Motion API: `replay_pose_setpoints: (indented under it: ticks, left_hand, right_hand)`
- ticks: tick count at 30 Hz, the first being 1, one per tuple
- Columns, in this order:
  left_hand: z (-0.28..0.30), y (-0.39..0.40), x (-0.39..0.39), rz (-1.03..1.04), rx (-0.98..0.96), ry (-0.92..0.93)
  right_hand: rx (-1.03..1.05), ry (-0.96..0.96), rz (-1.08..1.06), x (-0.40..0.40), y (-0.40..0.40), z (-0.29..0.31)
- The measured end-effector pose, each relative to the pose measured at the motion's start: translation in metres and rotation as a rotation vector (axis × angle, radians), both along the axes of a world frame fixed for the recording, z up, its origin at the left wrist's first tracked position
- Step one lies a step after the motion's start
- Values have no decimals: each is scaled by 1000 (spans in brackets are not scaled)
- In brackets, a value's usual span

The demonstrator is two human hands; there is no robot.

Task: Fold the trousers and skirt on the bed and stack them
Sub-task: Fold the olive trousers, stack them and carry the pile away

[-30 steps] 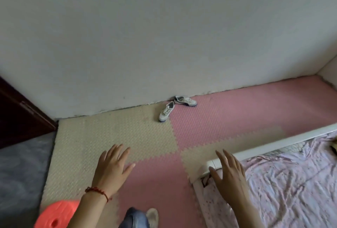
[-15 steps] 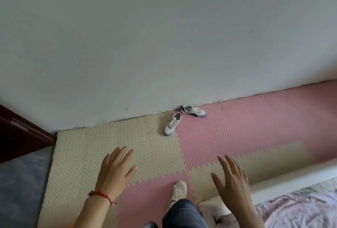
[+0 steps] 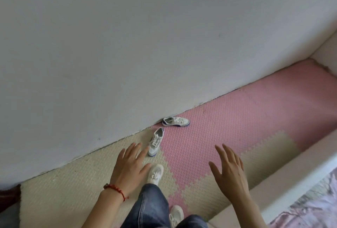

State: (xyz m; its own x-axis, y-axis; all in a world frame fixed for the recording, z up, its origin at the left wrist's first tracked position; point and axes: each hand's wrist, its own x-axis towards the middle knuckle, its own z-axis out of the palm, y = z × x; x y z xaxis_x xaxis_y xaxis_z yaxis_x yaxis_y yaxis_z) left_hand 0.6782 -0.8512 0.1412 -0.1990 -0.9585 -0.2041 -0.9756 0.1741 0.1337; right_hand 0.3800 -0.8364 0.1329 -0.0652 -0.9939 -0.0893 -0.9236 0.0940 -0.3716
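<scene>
No trousers or skirt show in the head view. Only a corner of the bed (image 3: 299, 184) appears at the lower right, with a white frame and a pink patterned sheet (image 3: 313, 211). My left hand (image 3: 129, 167), with a red string bracelet on the wrist, hovers over the floor with fingers spread and holds nothing. My right hand (image 3: 229, 175) is also spread and empty, in the air to the left of the bed frame. Both hands are apart from the bed.
Pink and cream foam floor mats (image 3: 228, 129) run along a white wall (image 3: 145, 45). Two loose white sneakers (image 3: 176, 122) (image 3: 156, 141) lie by the wall. My own legs in blue jeans and white shoes (image 3: 155, 174) stand on the mat.
The view has swung left and away from the bed, so less sheet shows. My feet have stepped forward along the mat. Both hands stay open and empty.
</scene>
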Motion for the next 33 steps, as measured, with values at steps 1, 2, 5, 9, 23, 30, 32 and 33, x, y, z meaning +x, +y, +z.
replay_pose_setpoints:
  ticks: [1,2,5,9,23,30,32,33]
  left_hand:
    - [-2,-19,-4,-43,7,3]
    - [-4,-39,-8,-86,10,2]
    - [-9,-102,-18,-231,-24,-3]
    - [-5,-192,-40,-423,-74,-12]
    - [-16,-353,-208,-826,8,-7]
    - [-23,-379,-350,-909,6,1]
    - [-19,-380,-391,-918,12,12]
    - [-18,-379,-411,-927,17,28]
  right_hand:
    - [2,5,-36,-2,-8,-2]
    - [1,8,-75,-4,-15,-4]
    - [-5,10,-220,-7,-36,-8]
    - [-27,9,-405,-4,-62,-9]
    - [2,90,-794,-71,-111,-14]
    - [-53,85,-876,-208,-134,-24]
    - [-79,88,-903,-251,-139,-18]
    - [-86,95,-911,-271,-140,-14]
